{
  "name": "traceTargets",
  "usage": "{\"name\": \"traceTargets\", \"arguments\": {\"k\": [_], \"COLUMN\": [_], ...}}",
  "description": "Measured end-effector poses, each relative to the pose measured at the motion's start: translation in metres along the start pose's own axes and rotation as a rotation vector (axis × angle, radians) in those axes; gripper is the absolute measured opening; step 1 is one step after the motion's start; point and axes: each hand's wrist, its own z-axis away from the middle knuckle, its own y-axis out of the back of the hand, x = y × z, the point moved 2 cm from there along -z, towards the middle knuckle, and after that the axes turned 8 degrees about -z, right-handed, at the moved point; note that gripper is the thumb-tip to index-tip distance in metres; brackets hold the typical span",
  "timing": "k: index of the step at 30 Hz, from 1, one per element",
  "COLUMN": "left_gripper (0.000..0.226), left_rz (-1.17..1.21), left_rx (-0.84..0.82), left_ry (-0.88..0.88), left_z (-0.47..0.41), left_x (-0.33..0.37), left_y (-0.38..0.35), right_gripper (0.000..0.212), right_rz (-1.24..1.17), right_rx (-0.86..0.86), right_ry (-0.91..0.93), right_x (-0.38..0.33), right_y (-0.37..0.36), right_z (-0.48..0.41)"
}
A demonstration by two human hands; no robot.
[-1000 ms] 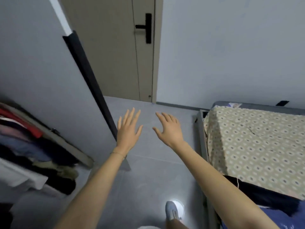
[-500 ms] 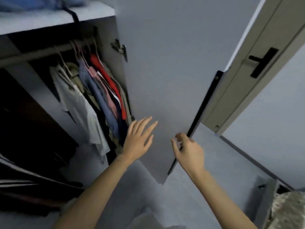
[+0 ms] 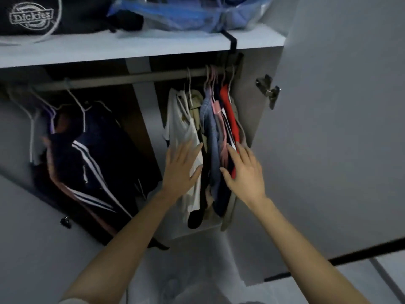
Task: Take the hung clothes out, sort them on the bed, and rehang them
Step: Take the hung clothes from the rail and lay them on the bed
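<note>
Several garments hang on hangers from the wardrobe rail (image 3: 135, 79) at its right end: a white shirt (image 3: 179, 126), a beige one, a blue denim piece (image 3: 211, 132), a pink one (image 3: 219, 119) and a red one (image 3: 230, 115). My left hand (image 3: 180, 166) lies flat with straight fingers against the white shirt. My right hand (image 3: 244, 172) reaches with straight fingers to the red and dark clothes on the right side of the bunch. Neither hand grips anything.
A dark jacket with white stripes (image 3: 87, 163) hangs in the left half of the wardrobe. The shelf (image 3: 65, 51) above carries a black bag (image 3: 32, 16) and a blue plastic bag (image 3: 186, 12). The open wardrobe door (image 3: 339, 128) stands at the right.
The view has swung from the floor and bed up to the open wardrobe. Both hands have moved from mid-air onto the hanging clothes.
</note>
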Motion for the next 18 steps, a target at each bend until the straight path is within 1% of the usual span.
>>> {"name": "traceTargets", "arguments": {"k": [3, 7, 10, 13, 18], "left_gripper": [0.061, 0.064, 0.066, 0.068, 0.067], "left_rz": [-0.023, -0.054, -0.038, -0.029, 0.03], "left_rx": [-0.011, -0.012, -0.051, -0.106, -0.097], "left_ry": [0.034, 0.096, 0.092, 0.081, 0.028], "left_z": [-0.015, -0.039, -0.063, -0.085, -0.119], "left_x": [-0.037, -0.082, -0.107, -0.127, -0.155], "left_y": [-0.001, -0.011, -0.02, -0.027, -0.035], "right_gripper": [0.07, 0.069, 0.067, 0.063, 0.057], "right_rz": [0.002, -0.017, -0.046, -0.064, -0.089], "right_rx": [0.002, 0.01, 0.003, -0.022, -0.087], "right_ry": [0.053, 0.05, 0.045, 0.01, -0.116], "right_x": [-0.009, -0.023, -0.032, -0.043, -0.058], "right_y": [-0.019, -0.046, -0.067, -0.082, -0.104], "right_z": [-0.035, -0.08, -0.11, -0.133, -0.165]}}
